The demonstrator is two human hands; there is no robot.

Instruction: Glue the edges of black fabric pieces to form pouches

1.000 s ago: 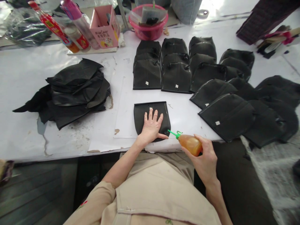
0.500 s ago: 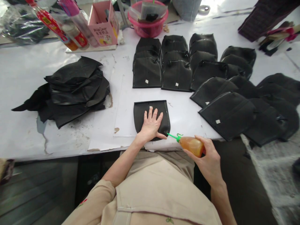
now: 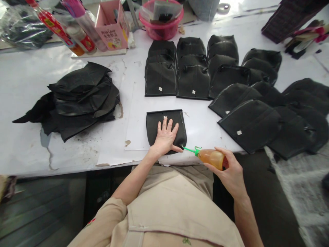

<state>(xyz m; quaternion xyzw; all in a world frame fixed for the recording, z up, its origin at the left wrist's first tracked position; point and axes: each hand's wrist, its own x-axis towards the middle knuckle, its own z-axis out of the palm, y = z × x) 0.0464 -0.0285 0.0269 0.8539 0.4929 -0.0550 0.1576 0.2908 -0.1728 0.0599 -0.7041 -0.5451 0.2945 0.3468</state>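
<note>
Currently, the black leather-like panel (image 3: 153, 124) lies flat on the paper-covered bench (image 3: 110, 147), near its front edge. The left grip (image 3: 166, 139) presses on it palm down, fingers spread. The right grip (image 3: 231, 171) is closed around the base end of a squeeze bottle (image 3: 209, 157), thumb and fingers opposed; the slim green nozzle (image 3: 189, 149) reaches the panel's near right corner, where its tip appears to touch. The panel is probably light, pliable and apt to slide; hold it with a flat palm, clear of the rim. The bottle is likely light and soft-walled; grasp it by the wide body. The panel is smooth, with a straight far edge and rounded near corners. The bottle is translucent, tapered and amber. Similar glossy black pieces (image 3: 160, 79) overlap beyond; crumpled black sheets (image 3: 82, 92) are heaped at left.
</note>
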